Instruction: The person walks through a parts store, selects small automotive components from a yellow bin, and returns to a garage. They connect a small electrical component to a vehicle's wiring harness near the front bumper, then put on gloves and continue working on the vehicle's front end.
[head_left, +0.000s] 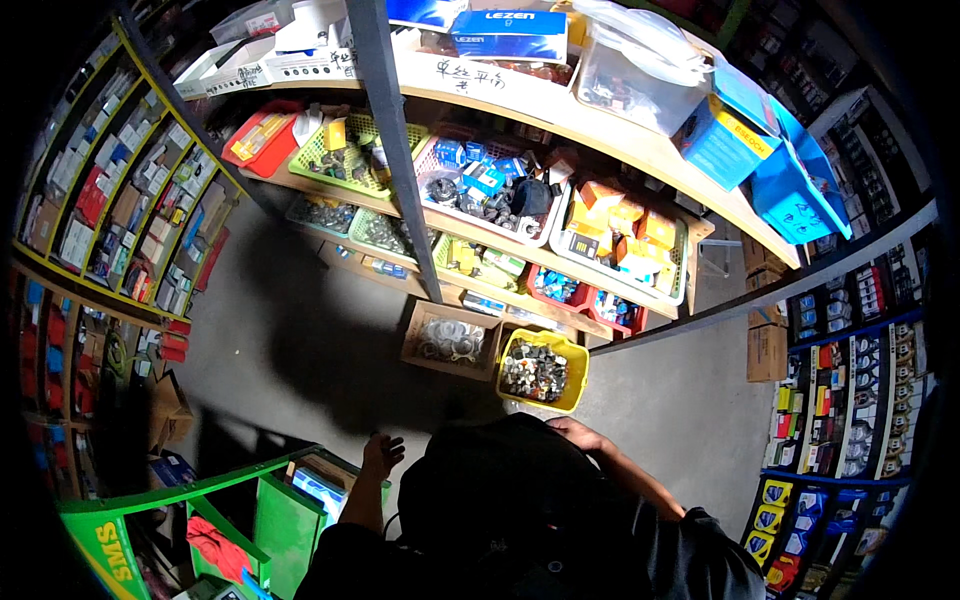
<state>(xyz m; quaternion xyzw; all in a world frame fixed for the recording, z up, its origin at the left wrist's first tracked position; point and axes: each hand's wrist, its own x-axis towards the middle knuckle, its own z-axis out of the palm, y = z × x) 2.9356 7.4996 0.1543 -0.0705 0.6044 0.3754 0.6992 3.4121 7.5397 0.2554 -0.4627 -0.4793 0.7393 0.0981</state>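
My left hand hangs in the air over the floor, its fingers bent a little and apart, nothing seen in it. My right hand is just on the near side of a yellow plastic basket; its fingertips go behind a large dark shape, so what they touch is hidden. Inside the yellow basket lie many small mixed metal and white parts. Left of it on the floor stands a cardboard box with clear and whitish round pieces.
Ahead, a wooden shelf rack with a grey metal post holds baskets of boxed parts. A green cabinet is close at the lower left. Stocked racks line the left and right sides.
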